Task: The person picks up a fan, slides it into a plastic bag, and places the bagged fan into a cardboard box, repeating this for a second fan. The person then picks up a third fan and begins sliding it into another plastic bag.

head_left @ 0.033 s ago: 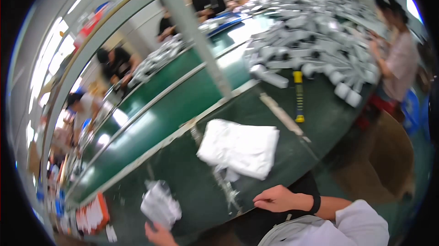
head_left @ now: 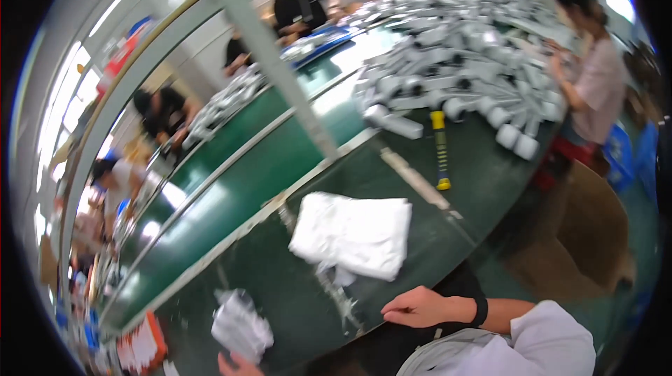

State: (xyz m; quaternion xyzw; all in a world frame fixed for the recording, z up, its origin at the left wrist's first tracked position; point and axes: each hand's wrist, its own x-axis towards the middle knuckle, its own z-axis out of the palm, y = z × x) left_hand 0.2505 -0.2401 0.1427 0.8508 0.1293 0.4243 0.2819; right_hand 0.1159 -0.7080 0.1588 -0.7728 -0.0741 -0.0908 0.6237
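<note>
At the lower edge, my left hand (head_left: 239,366) shows only in part, blurred, with its fingers apart. It is just below a crumpled clear plastic bag with white contents (head_left: 241,325) on the table; whether they touch is hard to tell. My right hand (head_left: 417,307) is by the table's near edge, fingers curled together, a black band on its wrist. No object shows in it. Between and beyond my hands lies a flat stack of white plastic bags (head_left: 352,234). A yellow-and-black handled tool (head_left: 440,151) rests farther right, its far end near the heap.
Grey-white parts with round ends (head_left: 448,61) are heaped on the green table (head_left: 392,166). A metal post (head_left: 273,61) rises beyond the bags. An orange-edged box (head_left: 142,345) is at lower left. One person (head_left: 595,82) works at right; several others line the far side.
The whole view has shifted slightly, so most of the scene sits farther left. My left hand has moved lower and shows less. My right hand stays curled by the edge.
</note>
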